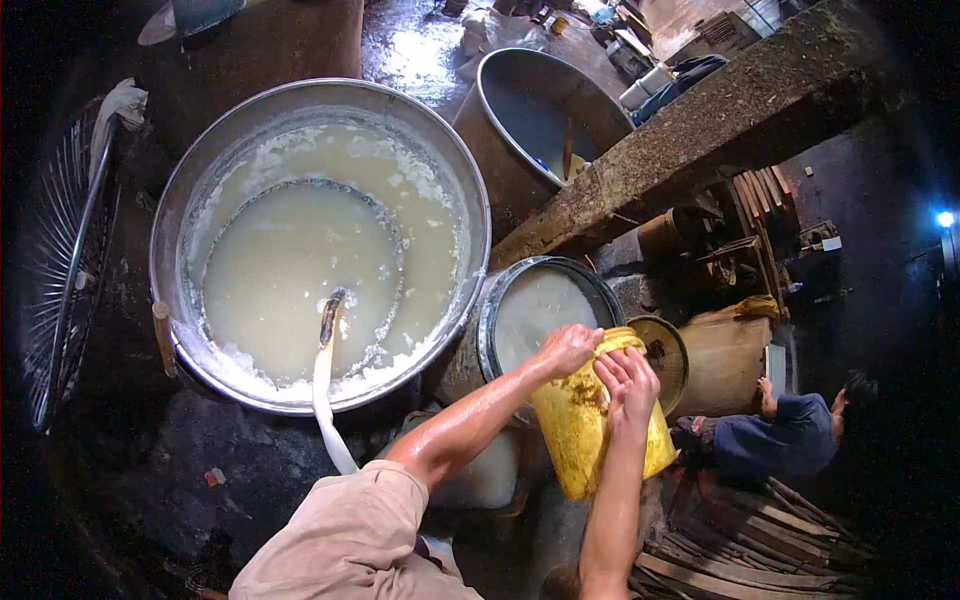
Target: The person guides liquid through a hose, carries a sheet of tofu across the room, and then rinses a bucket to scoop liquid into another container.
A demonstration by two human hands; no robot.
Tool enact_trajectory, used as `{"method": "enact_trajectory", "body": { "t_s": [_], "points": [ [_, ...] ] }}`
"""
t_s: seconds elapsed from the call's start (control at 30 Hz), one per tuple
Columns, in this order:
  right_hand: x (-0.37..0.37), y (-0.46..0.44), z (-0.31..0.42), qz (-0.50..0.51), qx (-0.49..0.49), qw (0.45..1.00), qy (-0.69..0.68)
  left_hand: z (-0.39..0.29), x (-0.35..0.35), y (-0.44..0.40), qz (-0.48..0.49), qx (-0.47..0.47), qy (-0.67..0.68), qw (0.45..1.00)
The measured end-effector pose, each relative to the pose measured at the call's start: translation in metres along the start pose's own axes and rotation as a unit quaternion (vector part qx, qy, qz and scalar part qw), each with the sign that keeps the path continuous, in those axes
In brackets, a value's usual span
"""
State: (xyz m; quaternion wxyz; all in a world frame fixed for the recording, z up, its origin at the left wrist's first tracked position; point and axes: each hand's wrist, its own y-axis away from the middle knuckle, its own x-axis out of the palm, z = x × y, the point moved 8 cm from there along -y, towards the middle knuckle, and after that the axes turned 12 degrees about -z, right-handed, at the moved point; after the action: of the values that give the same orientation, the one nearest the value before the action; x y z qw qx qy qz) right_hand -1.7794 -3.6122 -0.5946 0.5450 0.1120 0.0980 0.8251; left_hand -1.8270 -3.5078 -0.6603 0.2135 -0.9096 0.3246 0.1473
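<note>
Holding the yellow bucket point(564, 425) near its rim, your left fingers point(588, 338) and right fingers point(612, 372) could slip if wet

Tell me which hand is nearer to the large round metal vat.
Left. The left hand is at the rim of the yellow container, on the side toward the large round metal vat; the right hand is farther right.

Open air above vat point(320, 92), hose point(325, 400) crossing rim; bucket point(572, 435) beside drum point(487, 335), beam point(700, 125) beyond
</note>
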Motion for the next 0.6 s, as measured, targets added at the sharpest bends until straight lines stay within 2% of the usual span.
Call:
{"method": "enact_trajectory", "body": {
  "t_s": [0.03,0.1,0.17,0.23,0.3,0.37,0.43,0.47,0.5,0.57,0.6],
  "points": [
    [-0.013,0.010,0.003,0.006,-0.020,0.999,-0.026,-0.003,0.009,0.007,0.036,-0.047,0.037,0.998],
    [-0.044,0.039,0.012,-0.005,-0.044,0.997,-0.062,-0.048,-0.005,0.026,0.047,-0.023,0.048,0.997],
    [-0.098,0.063,0.007,-0.030,-0.076,0.993,-0.090,-0.078,0.010,0.055,0.083,-0.028,0.047,0.995],
    [-0.160,0.087,-0.011,-0.114,-0.073,0.988,-0.073,-0.108,0.036,0.094,0.080,0.025,0.097,0.992],
    [-0.225,0.112,-0.053,-0.257,0.027,0.957,-0.135,-0.126,0.075,0.145,0.127,0.089,0.113,0.981],
    [-0.272,0.141,-0.093,-0.277,0.086,0.948,-0.132,-0.125,0.119,0.205,0.137,0.117,0.141,0.973],
    [-0.345,0.151,-0.190,-0.169,0.208,0.951,-0.156,-0.124,0.145,0.252,0.246,0.018,0.160,0.956],
    [-0.372,0.153,-0.228,-0.156,0.193,0.950,-0.190,-0.117,0.172,0.282,0.244,-0.014,0.200,0.949],
    [-0.373,0.158,-0.234,-0.160,0.153,0.966,-0.131,-0.115,0.185,0.302,0.249,-0.066,0.215,0.942],
    [-0.446,0.133,-0.319,-0.124,0.091,0.980,-0.124,-0.108,0.201,0.328,0.324,-0.124,0.143,0.927],
    [-0.437,0.137,-0.305,-0.204,0.096,0.973,-0.056,-0.092,0.203,0.335,0.260,-0.156,0.136,0.943]
  ]
}}
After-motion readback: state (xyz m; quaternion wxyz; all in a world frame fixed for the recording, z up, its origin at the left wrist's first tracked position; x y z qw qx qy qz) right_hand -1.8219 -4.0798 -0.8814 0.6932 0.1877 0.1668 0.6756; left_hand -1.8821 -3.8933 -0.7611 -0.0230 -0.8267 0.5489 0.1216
